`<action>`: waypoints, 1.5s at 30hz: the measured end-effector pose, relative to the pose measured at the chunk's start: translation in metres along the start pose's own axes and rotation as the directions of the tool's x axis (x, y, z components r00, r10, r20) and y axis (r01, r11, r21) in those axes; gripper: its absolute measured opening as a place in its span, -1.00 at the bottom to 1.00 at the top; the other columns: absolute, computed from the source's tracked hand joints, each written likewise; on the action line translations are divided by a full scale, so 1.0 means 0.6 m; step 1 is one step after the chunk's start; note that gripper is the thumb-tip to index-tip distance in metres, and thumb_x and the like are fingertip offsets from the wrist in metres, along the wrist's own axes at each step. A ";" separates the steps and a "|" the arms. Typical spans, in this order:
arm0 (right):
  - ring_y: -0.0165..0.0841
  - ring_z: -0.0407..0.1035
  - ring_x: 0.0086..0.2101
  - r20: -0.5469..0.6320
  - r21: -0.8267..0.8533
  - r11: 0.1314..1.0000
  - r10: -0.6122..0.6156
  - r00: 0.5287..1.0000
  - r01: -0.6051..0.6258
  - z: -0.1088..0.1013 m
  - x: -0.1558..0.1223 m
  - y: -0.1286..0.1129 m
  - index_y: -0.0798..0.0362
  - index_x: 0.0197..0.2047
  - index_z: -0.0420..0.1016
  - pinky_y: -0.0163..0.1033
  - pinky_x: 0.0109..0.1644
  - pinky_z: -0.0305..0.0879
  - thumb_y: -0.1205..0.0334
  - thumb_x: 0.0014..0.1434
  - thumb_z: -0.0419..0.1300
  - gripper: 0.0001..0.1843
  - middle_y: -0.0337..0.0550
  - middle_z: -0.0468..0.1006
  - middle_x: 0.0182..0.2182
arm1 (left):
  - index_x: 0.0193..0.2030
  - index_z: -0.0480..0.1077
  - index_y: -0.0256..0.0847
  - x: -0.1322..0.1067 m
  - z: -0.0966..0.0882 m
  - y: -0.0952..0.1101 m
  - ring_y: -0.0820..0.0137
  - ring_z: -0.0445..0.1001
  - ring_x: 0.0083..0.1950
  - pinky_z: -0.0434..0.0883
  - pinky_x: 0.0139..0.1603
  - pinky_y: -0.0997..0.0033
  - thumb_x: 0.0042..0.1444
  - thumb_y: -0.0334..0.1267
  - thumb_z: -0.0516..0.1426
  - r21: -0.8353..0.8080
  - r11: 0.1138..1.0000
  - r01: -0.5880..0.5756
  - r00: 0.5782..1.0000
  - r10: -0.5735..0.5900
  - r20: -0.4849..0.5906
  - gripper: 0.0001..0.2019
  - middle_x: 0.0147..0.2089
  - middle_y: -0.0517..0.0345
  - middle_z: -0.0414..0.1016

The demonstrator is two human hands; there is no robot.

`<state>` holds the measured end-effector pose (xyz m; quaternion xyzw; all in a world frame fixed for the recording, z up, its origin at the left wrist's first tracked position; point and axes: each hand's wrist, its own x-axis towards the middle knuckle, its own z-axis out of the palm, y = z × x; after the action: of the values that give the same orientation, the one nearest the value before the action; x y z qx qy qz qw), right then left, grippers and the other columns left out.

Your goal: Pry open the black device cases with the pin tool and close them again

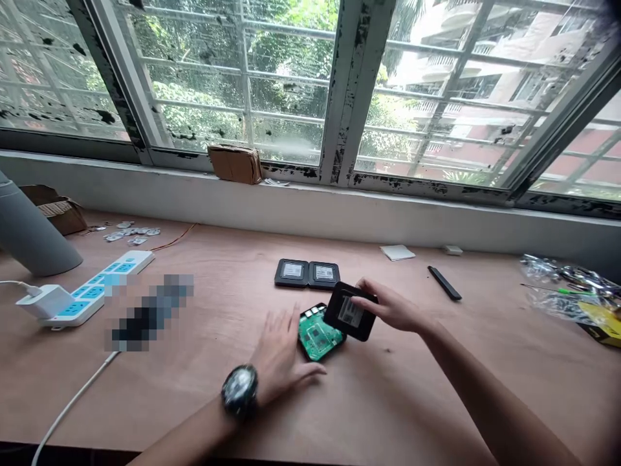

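My right hand (395,307) grips a black square cover (350,312) with a white label, holding it tilted just above the table. Under and left of the cover lies a green circuit board (319,332) in its black base. My left hand (279,353), with a watch on the wrist, rests flat on the table with fingers stretched out, touching the left edge of the green board. Two closed black square devices (307,273) lie side by side a little farther back.
A white and blue power strip (99,285) with a charger and cable lies at the left, next to a grey cylinder (26,236). A black stick (444,283) and a white pad (396,252) lie at the back right. Bags and tools (577,291) sit at the far right; a cardboard box (235,163) rests on the sill.
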<state>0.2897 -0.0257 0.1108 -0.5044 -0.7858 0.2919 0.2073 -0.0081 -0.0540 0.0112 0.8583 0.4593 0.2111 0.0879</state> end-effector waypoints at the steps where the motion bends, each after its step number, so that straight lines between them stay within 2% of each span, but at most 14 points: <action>1: -0.26 0.39 -0.29 -0.020 -0.053 0.999 0.008 1.000 -0.009 -0.012 -0.006 -0.005 -0.02 -0.12 0.37 -0.19 -0.26 0.32 -0.18 0.39 0.05 -0.62 -0.16 0.53 -0.25 | 0.55 -0.21 -0.32 -0.018 -0.006 -0.001 -0.28 0.13 0.45 -0.12 0.46 -0.38 -0.08 0.50 0.22 0.038 0.999 0.018 1.000 -0.017 -0.018 0.29 0.45 -0.39 0.15; 3: -0.22 0.42 -0.25 -0.043 -0.185 0.982 -0.032 0.999 0.023 -0.028 -0.015 -0.013 -0.04 -0.11 0.42 -0.15 -0.20 0.34 -0.12 0.40 0.06 -0.67 -0.14 0.56 -0.24 | 0.56 -0.22 -0.25 -0.043 -0.017 -0.004 -0.24 0.16 0.44 -0.16 0.48 -0.35 0.01 0.45 0.21 0.076 0.997 0.034 0.999 -0.033 -0.015 0.20 0.44 -0.31 0.19; 6: -0.14 0.45 -0.10 -0.014 -0.352 0.911 -0.235 0.972 0.216 -0.032 -0.024 -0.012 -0.09 -0.12 0.53 -0.03 0.03 0.32 -0.02 0.41 0.11 -0.75 -0.09 0.60 -0.13 | 0.56 -0.24 -0.12 -0.045 -0.023 -0.016 -0.17 0.14 0.46 -0.11 0.49 -0.30 0.09 0.38 0.20 0.043 0.998 0.048 0.997 -0.050 0.064 0.11 0.47 -0.23 0.16; 8: -0.11 0.43 0.01 -0.006 -0.418 0.853 -0.348 0.937 0.314 -0.023 -0.030 0.002 -0.13 -0.13 0.58 0.04 0.15 0.28 0.04 0.42 0.12 -0.78 -0.10 0.61 -0.05 | 0.57 -0.27 -0.09 -0.031 -0.022 -0.029 -0.17 0.08 0.49 -0.07 0.48 -0.32 0.06 0.39 0.22 -0.018 0.999 0.038 0.992 -0.036 0.123 0.15 0.51 -0.23 0.07; 11: -0.11 0.43 0.05 -0.072 -0.479 0.819 -0.394 0.916 0.314 -0.003 -0.049 0.048 -0.18 -0.13 0.61 0.07 0.16 0.30 0.12 0.42 0.12 -0.79 -0.12 0.61 0.00 | 0.57 -0.30 -0.08 -0.011 -0.023 -0.052 -0.14 0.04 0.51 -0.10 0.49 -0.32 0.05 0.34 0.27 -0.111 0.994 0.005 0.986 0.013 0.164 0.17 0.54 -0.21 -0.01; 16: -0.13 0.49 0.02 -0.135 -0.487 0.828 -0.387 0.912 0.279 0.041 -0.091 0.139 -0.16 -0.08 0.60 0.03 0.08 0.41 0.29 0.41 0.07 -0.73 -0.12 0.62 0.01 | 0.57 -0.25 -0.09 0.008 -0.055 -0.085 -0.09 -0.02 0.54 -0.07 0.52 -0.17 0.04 0.19 0.34 -0.232 0.972 -0.035 0.963 0.095 0.254 0.15 0.55 -0.14 -0.04; 20: -0.14 0.51 0.05 -0.142 -0.420 0.880 -0.306 0.941 0.222 0.070 -0.103 0.170 -0.15 -0.01 0.58 -0.06 0.02 0.51 0.31 0.37 0.08 -0.72 -0.11 0.56 0.11 | 0.58 -0.26 -0.08 0.030 -0.076 -0.100 -0.05 -0.03 0.54 0.03 0.51 -0.08 0.04 0.06 0.37 -0.336 0.940 -0.064 0.930 0.178 0.320 0.15 0.57 -0.08 -0.07; 23: -0.18 0.50 0.06 -0.139 -0.367 0.909 -0.266 0.954 0.200 0.082 -0.101 0.172 -0.16 0.03 0.57 -0.07 0.07 0.50 0.31 0.39 0.04 -0.68 -0.12 0.53 0.15 | 0.58 -0.32 -0.07 0.042 -0.073 -0.111 -0.07 -0.11 0.56 -0.01 0.52 -0.12 0.04 0.07 0.38 -0.330 0.943 -0.048 0.915 0.174 0.365 0.19 0.58 -0.05 -0.16; 26: -0.17 0.43 0.16 -0.143 -0.286 0.940 -0.233 0.962 0.185 0.083 -0.101 0.169 -0.18 0.06 0.56 -0.05 0.17 0.45 0.28 0.43 -0.01 -0.65 -0.13 0.50 0.20 | 0.58 -0.38 -0.05 0.041 -0.062 -0.130 -0.11 -0.22 0.57 -0.02 0.51 -0.14 -0.04 0.24 0.38 -0.278 0.961 -0.008 0.912 0.121 0.391 0.29 0.59 -0.09 -0.28; 29: -0.12 0.36 0.23 -0.144 -0.223 0.972 -0.110 0.983 0.076 0.075 -0.107 0.168 -0.18 0.24 0.44 0.01 0.26 0.39 0.13 0.43 0.05 -0.63 -0.10 0.43 0.27 | 0.58 -0.34 -0.09 0.034 -0.051 -0.153 -0.13 -0.28 0.57 -0.14 0.52 -0.17 -0.11 0.39 0.33 -0.165 0.984 -0.059 0.919 0.118 0.377 0.32 0.59 -0.14 -0.30; 32: -0.01 0.20 0.33 -0.081 -0.218 0.976 -0.006 0.997 -0.012 0.064 -0.112 0.170 -0.14 0.45 0.18 0.11 0.36 0.26 -0.08 0.32 0.20 -0.30 -0.04 0.25 0.40 | 0.58 -0.28 -0.08 0.028 -0.044 -0.166 -0.09 -0.27 0.57 -0.21 0.53 -0.14 -0.07 0.46 0.26 -0.067 0.990 -0.126 0.923 0.141 0.359 0.26 0.58 -0.10 -0.28; 36: 0.07 -0.06 0.43 0.051 -0.227 0.974 0.006 0.999 0.006 0.059 -0.114 0.171 -0.16 0.55 -0.15 0.15 0.44 0.08 -0.24 0.15 0.33 0.10 -0.05 -0.07 0.51 | 0.58 -0.28 -0.03 0.029 -0.044 -0.164 -0.07 -0.23 0.57 -0.19 0.53 -0.11 -0.06 0.48 0.23 -0.042 0.990 -0.135 0.927 0.141 0.348 0.24 0.58 -0.04 -0.26; 41: 0.06 -0.24 0.46 0.098 -0.241 0.970 -0.008 0.995 0.031 0.062 -0.113 0.167 -0.15 0.56 -0.29 0.15 0.50 -0.11 -0.31 0.08 0.35 0.23 -0.08 -0.20 0.53 | 0.58 -0.30 -0.06 0.032 -0.051 -0.158 -0.08 -0.22 0.57 -0.19 0.53 -0.12 -0.04 0.47 0.22 -0.045 0.990 -0.131 0.918 0.138 0.373 0.24 0.58 -0.05 -0.29; 45: 0.05 -0.25 0.46 0.098 -0.246 0.969 -0.003 0.995 0.027 0.062 -0.114 0.169 -0.13 0.56 -0.30 0.14 0.50 -0.11 -0.33 0.07 0.35 0.25 -0.08 -0.22 0.53 | 0.57 -0.28 -0.09 0.032 -0.055 -0.155 -0.08 -0.23 0.57 -0.19 0.53 -0.13 -0.04 0.47 0.23 -0.037 0.992 -0.118 0.916 0.123 0.382 0.24 0.58 -0.06 -0.29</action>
<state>0.3624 -0.0653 0.0132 -0.5057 -0.8289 0.2142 0.1069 -0.0830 0.0129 0.0140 0.9091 0.3781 0.0474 0.1686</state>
